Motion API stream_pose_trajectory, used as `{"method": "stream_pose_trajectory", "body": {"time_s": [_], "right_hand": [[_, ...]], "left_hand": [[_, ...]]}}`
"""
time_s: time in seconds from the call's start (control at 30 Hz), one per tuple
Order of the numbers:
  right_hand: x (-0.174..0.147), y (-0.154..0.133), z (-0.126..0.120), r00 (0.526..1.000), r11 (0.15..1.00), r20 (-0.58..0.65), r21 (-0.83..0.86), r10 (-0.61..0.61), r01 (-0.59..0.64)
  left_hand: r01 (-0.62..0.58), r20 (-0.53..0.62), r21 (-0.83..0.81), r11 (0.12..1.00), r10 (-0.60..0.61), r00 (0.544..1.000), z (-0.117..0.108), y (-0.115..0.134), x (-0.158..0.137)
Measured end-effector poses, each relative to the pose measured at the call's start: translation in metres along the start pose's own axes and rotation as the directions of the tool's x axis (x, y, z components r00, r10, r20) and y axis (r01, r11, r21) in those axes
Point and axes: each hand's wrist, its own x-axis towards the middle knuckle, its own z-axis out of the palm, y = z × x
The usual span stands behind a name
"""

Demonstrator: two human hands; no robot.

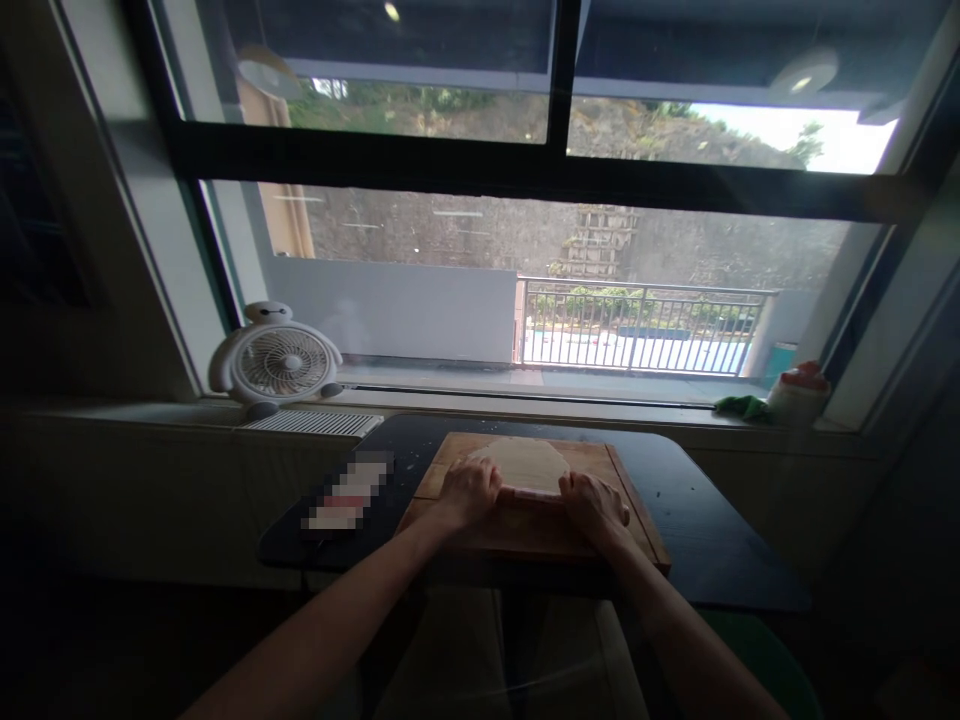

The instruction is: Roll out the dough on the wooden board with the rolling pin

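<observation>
A sheet of pale, flattened dough (525, 462) lies on a wooden board (540, 535) in the head view. Across the near edge of the dough runs a rolling pin (529, 493), of which only the stretch between my hands shows. My left hand (471, 483) is closed around its left end, knuckles up. Its right end is wrapped by my right hand (595, 500), also closed and wearing a ring. Both hands hide the pin's ends and cover part of the dough's sides.
The board rests on a dark table (705, 520) with rounded corners. A blurred-out flat item (349, 495) lies at its left. On the windowsill stand a white fan (285, 362), a green cloth (742, 407) and a white bottle (799, 398). A green seat (757, 660) is below right.
</observation>
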Motion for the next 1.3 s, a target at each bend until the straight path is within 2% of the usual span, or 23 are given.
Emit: {"method": "stream_pose_trajectory", "body": {"time_s": [0.13, 0.23, 0.37, 0.57, 0.67, 0.83, 0.93, 1.03, 1.13, 1.3], "right_hand": [[0.029, -0.005, -0.001, 0.999, 1.000, 0.027, 0.007, 0.017, -0.017], [0.038, -0.008, 0.000, 0.999, 1.000, 0.043, 0.007, 0.005, -0.006], [0.022, -0.010, 0.001, 1.000, 1.000, 0.026, -0.001, -0.009, 0.009], [-0.017, -0.013, 0.005, 0.978, 0.992, -0.175, -0.071, -0.113, 0.102], [-0.018, -0.013, 0.004, 0.980, 0.989, -0.146, -0.073, -0.139, 0.130], [0.009, -0.012, 0.002, 0.996, 0.996, -0.004, -0.036, -0.085, 0.085], [0.026, -0.013, 0.004, 0.998, 0.998, 0.011, -0.036, -0.055, 0.056], [0.030, -0.014, 0.006, 0.999, 0.998, 0.013, -0.043, -0.041, 0.042], [0.020, -0.015, 0.007, 0.999, 0.997, -0.014, -0.053, -0.048, 0.047], [-0.013, -0.017, 0.008, 0.977, 0.990, -0.172, -0.088, -0.124, 0.111]], "left_hand": [[0.112, 0.027, -0.001, 0.994, -0.112, 0.993, 0.010, -0.015, 0.034], [0.152, 0.044, 0.000, 0.988, -0.152, 0.987, 0.016, -0.017, 0.043], [0.131, 0.019, 0.005, 0.991, -0.131, 0.991, 0.014, -0.015, 0.024], [0.071, -0.034, 0.005, 0.997, -0.071, 0.997, 0.003, -0.014, -0.020], [0.082, -0.031, 0.012, 0.997, -0.082, 0.996, 0.003, -0.014, -0.024], [0.152, 0.033, 0.020, 0.988, -0.153, 0.988, 0.011, -0.016, 0.006], [0.199, 0.084, 0.011, 0.980, -0.199, 0.976, 0.015, -0.018, 0.031], [0.224, 0.113, -0.014, 0.975, -0.221, 0.969, 0.015, -0.019, 0.043], [0.189, 0.098, -0.043, 0.981, -0.184, 0.978, 0.015, -0.020, 0.034], [0.136, 0.053, -0.056, 0.989, -0.133, 0.990, 0.013, -0.022, -0.003]]}}
